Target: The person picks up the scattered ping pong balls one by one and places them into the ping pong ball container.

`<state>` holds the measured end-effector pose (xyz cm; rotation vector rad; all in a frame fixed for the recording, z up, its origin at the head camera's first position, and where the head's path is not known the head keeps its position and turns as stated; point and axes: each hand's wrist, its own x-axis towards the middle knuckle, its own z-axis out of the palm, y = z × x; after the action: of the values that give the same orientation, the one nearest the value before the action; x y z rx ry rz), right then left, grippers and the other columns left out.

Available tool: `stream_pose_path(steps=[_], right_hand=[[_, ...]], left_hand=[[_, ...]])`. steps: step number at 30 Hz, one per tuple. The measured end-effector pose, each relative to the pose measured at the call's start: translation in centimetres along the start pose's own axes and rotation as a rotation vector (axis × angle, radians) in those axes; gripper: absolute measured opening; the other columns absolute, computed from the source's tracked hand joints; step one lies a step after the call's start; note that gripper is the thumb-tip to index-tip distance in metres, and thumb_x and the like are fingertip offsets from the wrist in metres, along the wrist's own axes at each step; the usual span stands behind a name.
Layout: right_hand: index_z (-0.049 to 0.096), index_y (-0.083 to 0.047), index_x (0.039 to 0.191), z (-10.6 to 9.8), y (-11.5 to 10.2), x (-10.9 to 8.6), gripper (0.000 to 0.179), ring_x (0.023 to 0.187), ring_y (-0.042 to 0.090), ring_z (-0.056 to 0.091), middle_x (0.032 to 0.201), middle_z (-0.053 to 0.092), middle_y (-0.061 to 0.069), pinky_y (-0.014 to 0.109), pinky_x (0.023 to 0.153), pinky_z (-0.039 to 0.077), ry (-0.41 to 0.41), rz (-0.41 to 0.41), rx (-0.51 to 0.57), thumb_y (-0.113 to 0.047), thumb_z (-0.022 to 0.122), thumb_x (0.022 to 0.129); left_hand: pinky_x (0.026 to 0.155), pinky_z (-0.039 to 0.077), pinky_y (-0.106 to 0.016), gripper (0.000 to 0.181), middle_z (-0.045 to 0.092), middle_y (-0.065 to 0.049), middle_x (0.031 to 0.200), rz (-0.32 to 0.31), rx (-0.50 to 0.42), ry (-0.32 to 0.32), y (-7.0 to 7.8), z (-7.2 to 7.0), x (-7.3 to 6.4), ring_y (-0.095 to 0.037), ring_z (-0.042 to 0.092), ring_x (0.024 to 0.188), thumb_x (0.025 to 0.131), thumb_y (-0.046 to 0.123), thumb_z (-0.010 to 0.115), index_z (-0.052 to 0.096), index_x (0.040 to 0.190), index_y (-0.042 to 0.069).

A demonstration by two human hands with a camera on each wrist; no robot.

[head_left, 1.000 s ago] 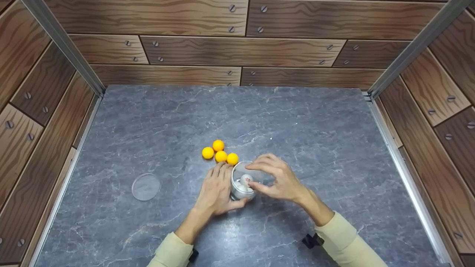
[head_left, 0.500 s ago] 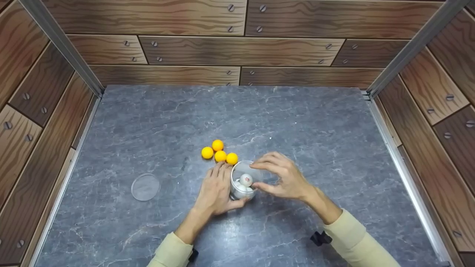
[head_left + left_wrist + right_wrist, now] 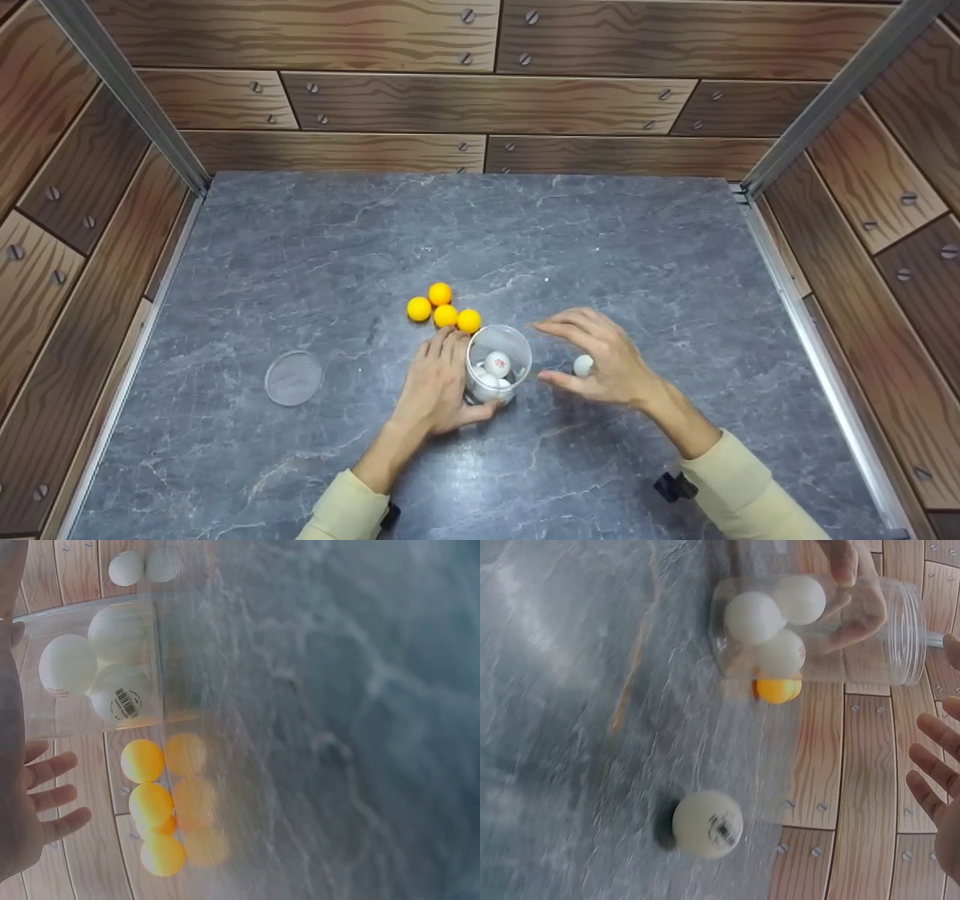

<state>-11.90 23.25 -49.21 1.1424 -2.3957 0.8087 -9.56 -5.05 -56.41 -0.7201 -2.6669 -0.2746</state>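
Observation:
A clear plastic jar (image 3: 517,349), uncapped, stands upright with white table tennis balls (image 3: 496,364) inside; three show in the right wrist view. My left hand (image 3: 435,382) holds the jar from its left side, thumb across the near side and fingers along the far left. To the right of the jar, my right hand (image 3: 604,360) hovers with nothing in its grasp, thumb and fingers spread apart. One loose white table tennis ball (image 3: 708,824) lies on the tabletop beneath the right hand, which partly hides it in the head view.
Several orange table tennis balls (image 3: 445,316) sit clustered just beyond the left fingertips. A round clear lid (image 3: 294,379) lies flat at the left on the grey marbled table (image 3: 360,232). Wood-patterned walls (image 3: 480,105) enclose the back and sides.
My right hand has drawn out of the jar's mouth and moved right, uncovering the loose white ball on the table. The left hand and jar stay put.

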Motion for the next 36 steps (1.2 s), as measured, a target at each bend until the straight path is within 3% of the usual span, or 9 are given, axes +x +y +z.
stream_pose_path(steps=[21,36], right_hand=[[0.062,-0.013,0.146,-1.6,2.9,-3.8,0.077,0.121,0.028,0.066,0.135,0.071,0.008,0.053,0.104,0.053,-0.052,0.153,-0.094,-0.055,0.081,0.084],[0.061,-0.014,0.147,-0.7,5.0,-6.1,0.08,0.121,0.031,0.065,0.134,0.071,0.011,0.055,0.103,0.053,-0.026,0.208,-0.119,-0.048,0.086,0.079]], left_hand=[[0.11,0.052,-0.045,0.106,0.065,-0.014,0.136,-0.001,-0.018,-0.005,0.1,-0.2,0.0,-0.031,0.06,0.134,0.074,0.081,0.068,0.055,0.141,0.0],[0.109,0.052,-0.045,0.106,0.065,-0.014,0.137,-0.009,-0.023,-0.022,0.0,-0.1,0.0,-0.032,0.059,0.135,0.076,0.082,0.067,0.053,0.143,0.001]])
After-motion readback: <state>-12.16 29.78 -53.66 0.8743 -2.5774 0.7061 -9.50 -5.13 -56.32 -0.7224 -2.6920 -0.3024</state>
